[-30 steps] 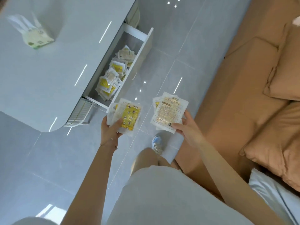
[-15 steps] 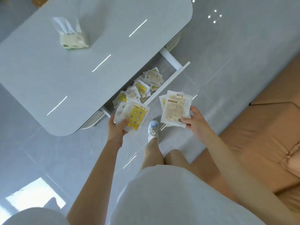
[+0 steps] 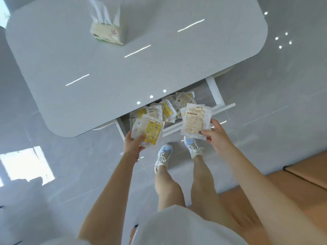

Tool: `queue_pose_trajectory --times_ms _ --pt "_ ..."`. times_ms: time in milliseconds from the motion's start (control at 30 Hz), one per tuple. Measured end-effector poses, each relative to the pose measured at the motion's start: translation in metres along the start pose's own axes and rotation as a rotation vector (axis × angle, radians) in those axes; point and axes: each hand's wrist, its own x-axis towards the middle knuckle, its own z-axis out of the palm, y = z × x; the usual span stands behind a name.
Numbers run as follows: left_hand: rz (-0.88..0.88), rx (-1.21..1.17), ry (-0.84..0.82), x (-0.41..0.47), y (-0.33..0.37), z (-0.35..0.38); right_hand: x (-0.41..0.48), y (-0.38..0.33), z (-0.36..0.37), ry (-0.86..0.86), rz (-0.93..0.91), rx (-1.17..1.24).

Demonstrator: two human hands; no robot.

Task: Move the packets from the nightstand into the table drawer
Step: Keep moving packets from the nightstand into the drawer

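Left hand [image 3: 134,144]: is gripping yellow packets [image 3: 151,132], fingers curled.
Right hand [image 3: 218,134]: is pinching beige packets [image 3: 194,121], print unreadable.

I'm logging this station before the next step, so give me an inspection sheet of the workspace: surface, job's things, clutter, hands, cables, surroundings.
Surface: glossy grey table, with its drawer pulled open.
Job's things: loose packets piled in the drawer; a yellow stack and a beige stack held near the open drawer.
Clutter: tissue pack on the table.
Hands: left hand grips the yellow stack; right hand pinches the beige stack.
Cables: nothing seen.
Surroundings: grey tiled floor; orange sofa at the right.
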Motion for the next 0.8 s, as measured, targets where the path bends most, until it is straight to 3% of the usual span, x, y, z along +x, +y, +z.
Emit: queue_pose_trajectory --times_ms 367,600,800 --pt "-0.064 -0.148 0.208 0.167 -0.065 0.041 0.213 0.019 0.029 -0.058 0.017 -0.265" --pt "-0.027 -0.126 0.270 0.219 -0.095 0.051 0.284 0.059 0.055 -0.053 -0.047 -0.406" --pt "0.085 0.163 0.396 0.237 -0.091 0.063 0.299 0.066 0.062 0.090 -0.177 -0.634"
